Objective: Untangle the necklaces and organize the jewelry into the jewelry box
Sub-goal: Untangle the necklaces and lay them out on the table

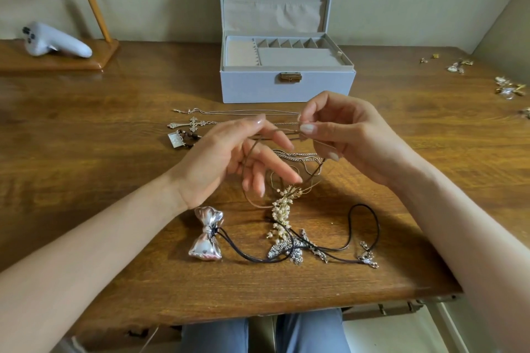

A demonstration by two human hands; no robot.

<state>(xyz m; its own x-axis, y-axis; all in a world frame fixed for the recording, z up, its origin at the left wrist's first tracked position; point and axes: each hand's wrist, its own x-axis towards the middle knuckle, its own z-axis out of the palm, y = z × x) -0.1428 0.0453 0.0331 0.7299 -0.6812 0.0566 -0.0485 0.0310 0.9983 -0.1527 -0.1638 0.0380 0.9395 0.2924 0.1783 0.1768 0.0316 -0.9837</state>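
My right hand (338,137) pinches the brown cord (249,152) between thumb and first finger, raised above the bench (114,129). My left hand (226,157) is spread, its fingers straight and loose, and the cord runs across them and hangs down in a loop to the wood. Below the hands lies the tangle: a pearl cluster (282,209), a black cord (364,226) joined to a silver bow pendant (206,235), and some fine chains which cross one another. This pile sits near the front edge of the bench. Behind my hands a cross pendant (192,124) and a thin silver chain (243,110) lie straight, just before the jewelry box (286,86). The box stands open, its lid upright against the wall. Bare wood is free on the left of the pile and also on the right. Small gold pieces (507,87) lie near the far right edge, well apart from the hands.
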